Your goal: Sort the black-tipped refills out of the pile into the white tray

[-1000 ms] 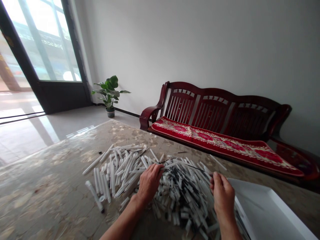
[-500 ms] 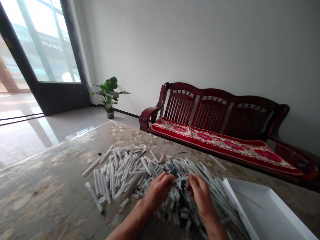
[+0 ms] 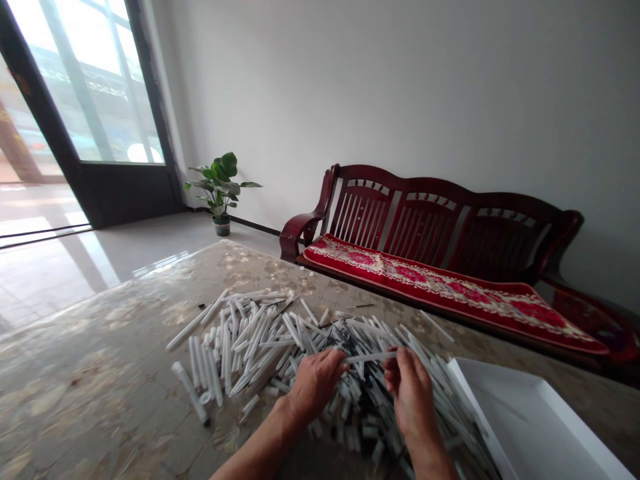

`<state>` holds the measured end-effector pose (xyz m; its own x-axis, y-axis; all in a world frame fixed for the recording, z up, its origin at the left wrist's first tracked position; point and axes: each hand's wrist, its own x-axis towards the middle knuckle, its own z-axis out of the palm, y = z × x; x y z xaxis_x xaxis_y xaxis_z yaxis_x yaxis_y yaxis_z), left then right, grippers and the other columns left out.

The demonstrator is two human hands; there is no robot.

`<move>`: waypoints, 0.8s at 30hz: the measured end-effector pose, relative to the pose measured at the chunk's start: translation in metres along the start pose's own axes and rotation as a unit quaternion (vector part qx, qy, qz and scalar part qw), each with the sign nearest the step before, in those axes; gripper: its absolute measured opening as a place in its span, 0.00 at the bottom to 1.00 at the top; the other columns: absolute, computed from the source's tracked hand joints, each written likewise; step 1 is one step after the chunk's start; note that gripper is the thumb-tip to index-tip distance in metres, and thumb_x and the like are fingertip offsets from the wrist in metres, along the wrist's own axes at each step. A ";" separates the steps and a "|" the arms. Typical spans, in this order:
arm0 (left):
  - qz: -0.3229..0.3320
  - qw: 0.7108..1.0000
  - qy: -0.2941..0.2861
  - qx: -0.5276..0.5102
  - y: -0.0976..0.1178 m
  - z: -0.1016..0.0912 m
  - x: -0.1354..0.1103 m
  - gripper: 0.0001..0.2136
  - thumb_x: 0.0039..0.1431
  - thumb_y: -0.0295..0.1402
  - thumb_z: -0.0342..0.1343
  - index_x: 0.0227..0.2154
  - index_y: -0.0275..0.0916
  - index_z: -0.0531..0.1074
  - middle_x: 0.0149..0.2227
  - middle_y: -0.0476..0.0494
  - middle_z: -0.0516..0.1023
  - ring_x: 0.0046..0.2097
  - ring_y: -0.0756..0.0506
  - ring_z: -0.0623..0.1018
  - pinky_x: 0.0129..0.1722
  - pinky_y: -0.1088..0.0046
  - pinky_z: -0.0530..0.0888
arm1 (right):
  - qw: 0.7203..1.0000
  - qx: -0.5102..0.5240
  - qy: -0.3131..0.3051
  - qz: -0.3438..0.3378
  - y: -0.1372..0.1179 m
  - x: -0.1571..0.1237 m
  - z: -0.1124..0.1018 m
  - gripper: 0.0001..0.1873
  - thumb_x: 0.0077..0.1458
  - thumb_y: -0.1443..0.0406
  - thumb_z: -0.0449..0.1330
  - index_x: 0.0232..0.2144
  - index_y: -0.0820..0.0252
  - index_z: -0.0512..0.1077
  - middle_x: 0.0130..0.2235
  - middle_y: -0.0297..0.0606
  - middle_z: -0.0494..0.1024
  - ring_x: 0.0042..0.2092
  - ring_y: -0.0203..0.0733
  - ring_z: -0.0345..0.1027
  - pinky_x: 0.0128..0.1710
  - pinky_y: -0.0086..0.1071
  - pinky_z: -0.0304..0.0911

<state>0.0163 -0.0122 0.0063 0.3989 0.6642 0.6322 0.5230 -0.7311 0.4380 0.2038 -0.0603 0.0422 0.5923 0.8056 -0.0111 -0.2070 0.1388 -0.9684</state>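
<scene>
Head view: your right hand [image 3: 413, 393] has its fingers pinched together on a white plastic tube [image 3: 370, 357], which lies nearly level, crosswise above the pile of tubes [image 3: 260, 340]. Its far end reaches your left hand [image 3: 316, 383], whose fingers are curled beside it; you can't tell whether they grip it.

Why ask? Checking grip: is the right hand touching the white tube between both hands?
Touching: the head view shows the right hand pinching the white plastic tube.
</scene>
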 end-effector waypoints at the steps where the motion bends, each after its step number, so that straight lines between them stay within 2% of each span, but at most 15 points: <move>1: -0.022 1.000 -0.011 0.003 0.000 -0.001 0.001 0.13 0.69 0.33 0.46 0.29 0.40 0.72 0.24 0.51 0.76 0.25 0.51 0.76 0.27 0.78 0.69 | 1.000 0.009 0.011 -0.011 -0.002 0.002 -0.002 0.24 0.45 0.45 0.67 0.32 0.58 0.73 0.22 0.29 0.74 0.21 0.33 0.63 0.16 0.25 0.56; 3: -0.061 0.998 -0.034 0.011 0.001 -0.004 0.002 0.16 0.70 0.32 0.44 0.26 0.40 0.70 0.21 0.52 0.74 0.24 0.51 0.74 0.27 0.78 0.69 | 0.999 0.025 0.030 -0.025 -0.006 0.007 -0.007 0.25 0.43 0.45 0.68 0.32 0.59 0.72 0.22 0.28 0.74 0.21 0.32 0.63 0.17 0.23 0.56; 5: -0.061 0.996 -0.054 0.018 0.002 -0.005 0.005 0.14 0.69 0.32 0.46 0.28 0.40 0.72 0.24 0.51 0.76 0.27 0.49 0.77 0.30 0.76 0.71 | 0.998 0.028 0.036 -0.032 -0.010 0.010 -0.011 0.26 0.43 0.45 0.69 0.33 0.59 0.72 0.22 0.28 0.74 0.22 0.32 0.63 0.17 0.23 0.57; 7: -0.038 0.997 -0.055 0.025 0.005 -0.006 0.007 0.07 0.66 0.33 0.52 0.40 0.41 0.75 0.34 0.46 0.81 0.36 0.45 0.79 0.37 0.71 0.74 | 0.999 0.013 0.023 -0.041 -0.011 0.011 -0.012 0.25 0.45 0.45 0.67 0.35 0.58 0.72 0.23 0.29 0.75 0.22 0.33 0.64 0.18 0.24 0.58; 9: -0.028 0.999 -0.028 0.030 0.008 -0.007 0.008 0.17 0.63 0.34 0.56 0.54 0.43 0.70 0.47 0.41 0.80 0.47 0.41 0.78 0.46 0.64 0.74 | 0.999 -0.020 -0.004 -0.046 -0.010 0.008 -0.011 0.24 0.49 0.45 0.65 0.36 0.58 0.73 0.24 0.30 0.76 0.23 0.35 0.65 0.19 0.26 0.59; 11: -0.025 0.999 0.000 0.026 0.010 -0.008 0.008 0.24 0.62 0.35 0.58 0.61 0.43 0.63 0.53 0.38 0.76 0.51 0.40 0.76 0.50 0.60 0.73 | 0.997 -0.062 -0.039 -0.040 -0.008 0.002 -0.007 0.24 0.51 0.44 0.63 0.36 0.57 0.74 0.25 0.32 0.76 0.24 0.37 0.66 0.19 0.28 0.59; 13: 0.001 1.000 -0.005 0.017 0.010 -0.007 0.008 0.22 0.63 0.34 0.57 0.59 0.42 0.66 0.49 0.40 0.78 0.48 0.41 0.77 0.47 0.64 0.74 | 0.993 -0.086 -0.074 -0.028 -0.005 -0.004 -0.001 0.24 0.52 0.43 0.62 0.35 0.57 0.74 0.25 0.34 0.77 0.24 0.39 0.67 0.18 0.29 0.59; 16: 0.042 0.999 -0.005 0.027 0.006 -0.006 0.007 0.08 0.65 0.33 0.54 0.44 0.42 0.75 0.34 0.46 0.79 0.35 0.46 0.78 0.36 0.71 0.74 | 0.988 -0.088 -0.128 -0.020 0.000 -0.010 0.006 0.23 0.53 0.44 0.61 0.37 0.56 0.74 0.27 0.36 0.79 0.25 0.42 0.69 0.19 0.31 0.61; 18: 0.031 0.997 0.050 0.054 -0.003 -0.008 0.007 0.08 0.67 0.33 0.51 0.38 0.41 0.76 0.30 0.47 0.78 0.32 0.46 0.77 0.33 0.73 0.72 | 0.981 -0.110 -0.158 -0.029 0.005 -0.011 0.009 0.23 0.55 0.46 0.60 0.42 0.57 0.74 0.31 0.38 0.80 0.27 0.44 0.71 0.20 0.32 0.62; 19: 0.013 0.994 0.085 0.071 -0.009 -0.011 0.007 0.09 0.68 0.33 0.50 0.37 0.40 0.76 0.30 0.47 0.78 0.33 0.46 0.77 0.34 0.72 0.72 | 0.976 -0.135 -0.167 -0.044 0.007 -0.012 0.010 0.23 0.55 0.47 0.60 0.44 0.57 0.74 0.33 0.39 0.81 0.28 0.44 0.72 0.21 0.32 0.64; 21: -0.037 0.981 0.153 0.110 -0.024 -0.020 0.008 0.10 0.68 0.34 0.49 0.39 0.40 0.76 0.32 0.45 0.79 0.35 0.45 0.77 0.38 0.71 0.72 | 0.955 -0.213 -0.179 -0.103 0.014 -0.013 0.012 0.19 0.57 0.51 0.60 0.43 0.56 0.75 0.35 0.40 0.81 0.32 0.46 0.75 0.27 0.34 0.68; 24: -0.119 0.950 0.218 0.187 -0.047 -0.040 0.008 0.12 0.68 0.38 0.49 0.41 0.41 0.77 0.34 0.43 0.81 0.39 0.41 0.77 0.42 0.66 0.71 | 0.889 -0.334 -0.196 -0.245 0.023 -0.022 0.017 0.08 0.58 0.62 0.59 0.38 0.53 0.77 0.37 0.39 0.81 0.39 0.45 0.76 0.40 0.35 0.70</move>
<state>-0.0354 0.0208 0.0161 -0.0721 0.6170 0.7837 0.8230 -0.4071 0.3962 0.1731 -0.0652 0.0241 0.1396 0.8998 0.4134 0.5876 0.2608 -0.7660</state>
